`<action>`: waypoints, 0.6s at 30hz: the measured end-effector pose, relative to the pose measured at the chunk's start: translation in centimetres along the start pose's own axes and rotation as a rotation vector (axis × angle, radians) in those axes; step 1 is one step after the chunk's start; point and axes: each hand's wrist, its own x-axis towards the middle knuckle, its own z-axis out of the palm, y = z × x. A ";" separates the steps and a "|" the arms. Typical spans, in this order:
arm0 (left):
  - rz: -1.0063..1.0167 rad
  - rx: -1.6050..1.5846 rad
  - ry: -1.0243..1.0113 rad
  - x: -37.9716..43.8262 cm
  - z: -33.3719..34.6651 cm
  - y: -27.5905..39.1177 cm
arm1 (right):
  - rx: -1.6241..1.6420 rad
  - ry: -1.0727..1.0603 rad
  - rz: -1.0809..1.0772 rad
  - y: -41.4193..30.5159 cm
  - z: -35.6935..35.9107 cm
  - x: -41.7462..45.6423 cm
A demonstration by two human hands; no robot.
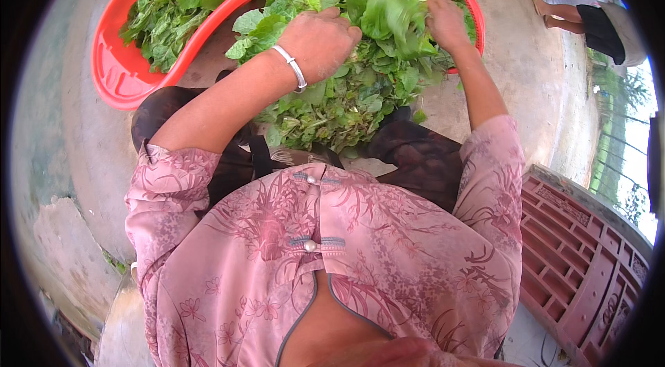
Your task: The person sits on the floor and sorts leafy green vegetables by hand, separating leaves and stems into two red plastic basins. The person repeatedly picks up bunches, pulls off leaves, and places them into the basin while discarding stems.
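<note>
A heap of leafy greens (358, 91) lies on the ground between my knees. Over the heap, my left hand (322, 44), with a silver bangle (292, 68) at the wrist, is curled around a bunch of broad leaves (265, 26); its fingertips are hidden. My right hand (446, 24) pinches a leaf (397, 18) blurred by motion, beside the red rim of a plastic basket (478, 13). Greens fill this basket and hide most of its inside.
A red plastic tub (122, 73) full of leafy greens stands at the upper left. Concrete floor (78, 143) surrounds me. A reddish lattice panel (576, 273) lies at the lower right. Another person's legs (563, 18) show at the upper right.
</note>
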 end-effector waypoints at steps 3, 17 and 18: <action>-0.010 -0.020 0.010 0.2 -0.1 0.1 | 0.304 0.038 0.329 0.5 -3.6 -1.2; 0.018 -0.031 -0.069 0.8 0.5 1.8 | 1.028 -0.111 0.688 1.9 2.4 -5.4; 0.018 -0.023 -0.067 0.7 0.6 1.6 | 1.125 -0.122 0.705 1.7 3.0 -5.3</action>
